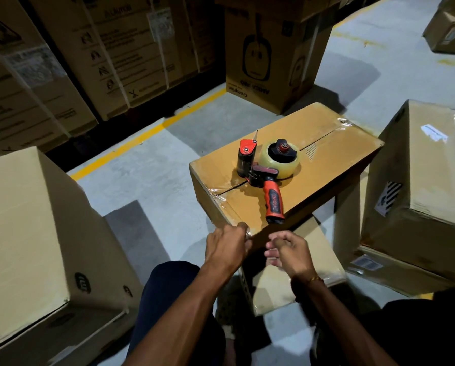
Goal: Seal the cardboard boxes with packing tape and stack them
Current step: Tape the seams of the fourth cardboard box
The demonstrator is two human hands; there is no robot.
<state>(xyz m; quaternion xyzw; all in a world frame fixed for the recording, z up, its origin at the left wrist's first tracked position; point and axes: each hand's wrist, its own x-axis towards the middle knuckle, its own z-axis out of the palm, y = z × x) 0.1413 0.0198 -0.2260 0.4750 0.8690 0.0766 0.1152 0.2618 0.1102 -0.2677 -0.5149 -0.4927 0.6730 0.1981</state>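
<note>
Both forearms reach forward from the bottom edge, the left hand (227, 245) curled at the near corner of the taped cardboard box (334, 151), its fingertips apparently pinching the tape end there though blur keeps me from being sure, while the right hand (289, 250) hangs just beside it with fingers loosely curled and holding nothing. Past them, on the box top near its near-left edge, lies the red-handled tape dispenser (270, 167) on its side, handle toward the near corner. Beyond stands a printed carton (268, 62) on the grey floor (141, 175).
</note>
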